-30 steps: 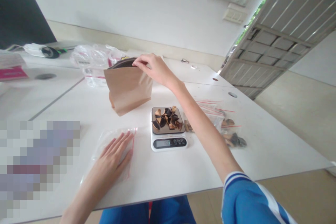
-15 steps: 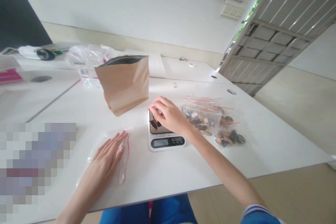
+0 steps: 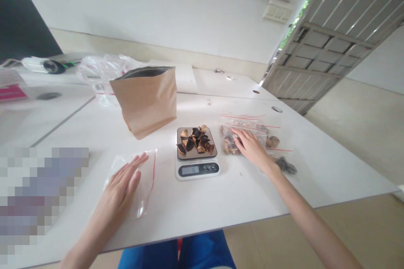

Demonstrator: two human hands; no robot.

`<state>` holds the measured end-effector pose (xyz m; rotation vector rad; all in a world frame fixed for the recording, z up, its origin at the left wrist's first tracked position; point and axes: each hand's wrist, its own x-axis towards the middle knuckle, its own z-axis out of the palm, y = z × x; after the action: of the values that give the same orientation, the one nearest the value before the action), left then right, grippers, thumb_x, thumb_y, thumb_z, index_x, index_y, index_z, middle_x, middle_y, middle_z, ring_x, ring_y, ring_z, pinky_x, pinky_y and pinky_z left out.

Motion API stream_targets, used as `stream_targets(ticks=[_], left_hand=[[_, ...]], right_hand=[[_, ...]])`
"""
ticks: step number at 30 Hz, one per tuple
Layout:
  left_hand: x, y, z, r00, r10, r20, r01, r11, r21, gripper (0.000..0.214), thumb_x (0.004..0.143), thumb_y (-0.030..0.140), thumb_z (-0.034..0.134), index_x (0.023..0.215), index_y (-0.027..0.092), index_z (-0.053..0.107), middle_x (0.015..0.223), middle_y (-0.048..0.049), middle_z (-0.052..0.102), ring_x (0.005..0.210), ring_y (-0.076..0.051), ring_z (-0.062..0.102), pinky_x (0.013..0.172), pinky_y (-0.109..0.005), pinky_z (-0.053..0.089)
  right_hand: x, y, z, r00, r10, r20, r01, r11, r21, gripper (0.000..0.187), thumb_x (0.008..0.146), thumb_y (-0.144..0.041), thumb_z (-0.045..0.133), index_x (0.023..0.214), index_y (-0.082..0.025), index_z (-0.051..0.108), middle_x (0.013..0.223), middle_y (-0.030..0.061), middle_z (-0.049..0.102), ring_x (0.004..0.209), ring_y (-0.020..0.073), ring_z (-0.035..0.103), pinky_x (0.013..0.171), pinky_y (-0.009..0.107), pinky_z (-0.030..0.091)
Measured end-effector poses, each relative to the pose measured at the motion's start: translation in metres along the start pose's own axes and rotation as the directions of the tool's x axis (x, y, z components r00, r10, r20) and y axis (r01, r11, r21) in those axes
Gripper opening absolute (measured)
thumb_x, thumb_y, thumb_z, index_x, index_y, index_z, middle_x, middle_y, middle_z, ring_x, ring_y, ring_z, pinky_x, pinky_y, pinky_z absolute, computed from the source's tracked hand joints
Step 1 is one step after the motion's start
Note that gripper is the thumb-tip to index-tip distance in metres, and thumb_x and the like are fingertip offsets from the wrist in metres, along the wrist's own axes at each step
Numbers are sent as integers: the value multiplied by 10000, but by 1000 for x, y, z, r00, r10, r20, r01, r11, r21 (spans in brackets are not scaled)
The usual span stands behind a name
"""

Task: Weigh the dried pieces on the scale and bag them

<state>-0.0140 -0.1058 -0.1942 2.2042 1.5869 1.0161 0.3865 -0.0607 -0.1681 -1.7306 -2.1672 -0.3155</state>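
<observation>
Head view: my right hand (image 3: 252, 148) has left the scale (image 3: 197, 153) and now lies open on the filled bags (image 3: 243, 136) just right of it, gripping nothing. My left hand (image 3: 124, 180) stays flat, fingers extended, on the empty bag (image 3: 145, 176). Dried pieces (image 3: 195, 139) sit on the scale; the paper pouch (image 3: 145, 101) stands behind it.

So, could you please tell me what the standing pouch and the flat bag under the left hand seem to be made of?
The standing pouch looks like matte brown kraft paper with a dark, possibly foil, lining at its open mouth. The flat bag under the left hand looks like clear glossy plastic film with a red zip strip.
</observation>
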Motion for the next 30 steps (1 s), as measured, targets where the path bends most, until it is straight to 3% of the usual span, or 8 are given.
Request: stream_targets(ticks=[3,6,11,16,20,23,26,30], left_hand=[[6,12,-6,996,-81,-39,77,993,-95,534,941,522,269,1280,238,568,1359,-46,572,1304,-245,482,1094,-447,394],[19,32,-9,991,-98,-95,77,975,-208,539,941,535,272,1287,243,564,1358,-31,574,1312,-233,472,1109,-408,376],[42,68,0,972,-71,-223,-44,882,-469,541,962,500,265,1301,189,550,1394,-64,538,1325,-214,454,1143,-356,312],[54,81,7,940,-187,-286,-29,790,-612,517,954,507,312,1087,159,669,1162,-79,688,1151,-220,597,1049,-363,415],[63,81,7,854,-346,-389,35,783,-620,511,954,503,318,952,154,692,1040,-73,725,1027,-218,643,992,-370,451],[68,79,12,863,-342,-373,30,771,-636,514,940,513,326,1007,152,686,1074,-81,711,1075,-243,626,1027,-393,432],[73,74,21,861,-373,-347,-2,679,-734,492,927,516,339,1029,169,673,1105,-80,695,1107,-258,610,1050,-418,422],[80,60,39,853,-411,-323,-9,607,-795,500,916,544,336,1077,168,625,1151,-111,663,1131,-256,591,1036,-443,432]], right_hand=[[10,-26,-14,997,24,-68,-23,1000,19,349,920,-203,374,1196,-153,582,1267,173,586,1179,311,543,974,495,421],[19,-84,-36,992,-54,-112,86,950,301,244,950,-245,410,1080,-185,608,1054,114,655,1036,240,591,930,410,437],[36,-168,-59,973,-191,127,42,692,721,253,903,-405,533,975,-174,608,872,48,646,799,167,605,736,296,461],[50,-161,-46,912,-163,376,-269,454,849,227,872,-385,554,774,-181,565,643,-20,551,585,119,520,572,247,399],[43,-128,-39,901,-181,394,-298,401,866,323,838,-497,584,784,-180,548,657,-33,505,587,102,465,553,232,359],[27,-111,-35,900,-288,327,-181,435,882,375,845,-542,561,958,-185,584,783,-1,544,680,126,494,612,252,407],[11,-100,-25,981,-135,136,-17,645,764,230,904,-399,521,1006,-200,571,920,48,564,797,160,522,737,309,460],[1,-90,-9,997,-43,-66,73,830,553,270,902,-292,507,1156,-203,482,1134,125,516,1128,241,502,985,449,429]])
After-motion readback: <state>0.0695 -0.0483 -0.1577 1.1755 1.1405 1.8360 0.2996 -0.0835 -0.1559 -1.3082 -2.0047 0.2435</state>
